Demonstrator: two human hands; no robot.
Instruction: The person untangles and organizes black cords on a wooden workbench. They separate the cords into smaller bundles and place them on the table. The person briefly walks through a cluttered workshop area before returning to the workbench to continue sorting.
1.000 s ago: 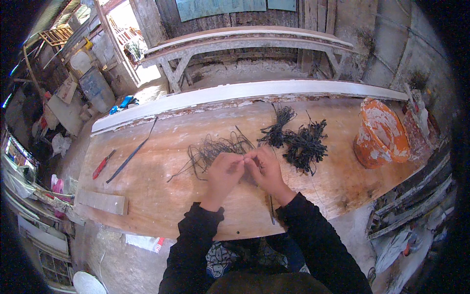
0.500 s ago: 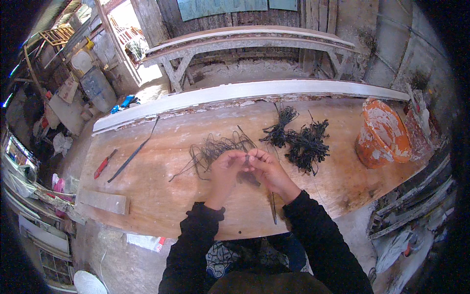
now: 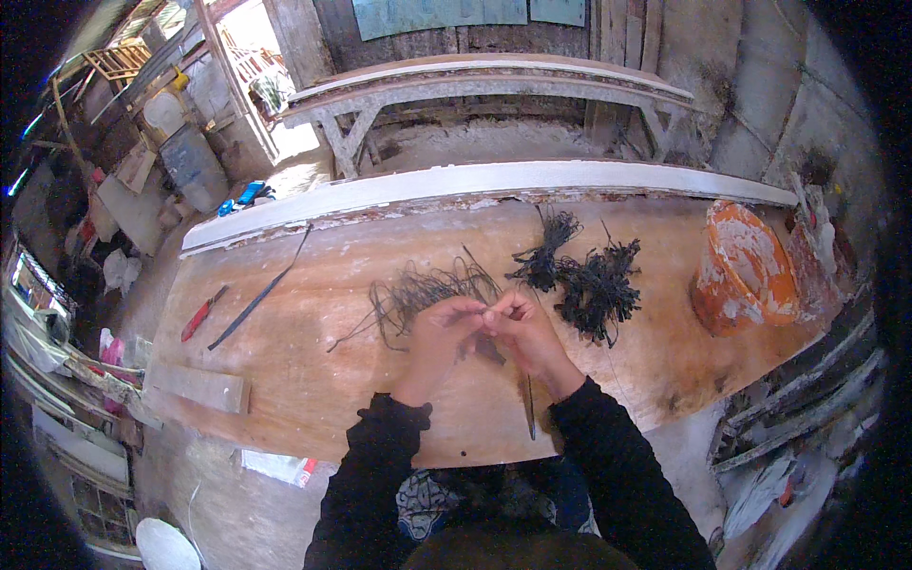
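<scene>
Over the middle of the wooden table, my left hand (image 3: pixel 442 334) and my right hand (image 3: pixel 532 342) meet with fingertips pinched together. What they pinch is too small and hidden to make out. Just beyond them lies a loose tangle of thin dark cords (image 3: pixel 408 290), partly covered by my left hand. To the right sit two bunches of short black strips, a smaller bunch (image 3: pixel 546 256) and a larger bunch (image 3: pixel 600 290). A thin dark strip (image 3: pixel 531 413) lies on the table beside my right wrist.
At left on the table (image 3: pixel 313 380) are a red-handled tool (image 3: pixel 202 313), a long black strap (image 3: pixel 261 299) and a wooden block (image 3: pixel 201 388). A plaster-smeared orange bucket (image 3: pixel 746 271) stands at right. A long white board (image 3: pixel 494 179) lines the far edge; a bench (image 3: pixel 489 84) stands behind.
My hands stay together over the table, with the fingers shifted slightly and still pinched. The whole view has moved a little; the things on the table lie as before.
</scene>
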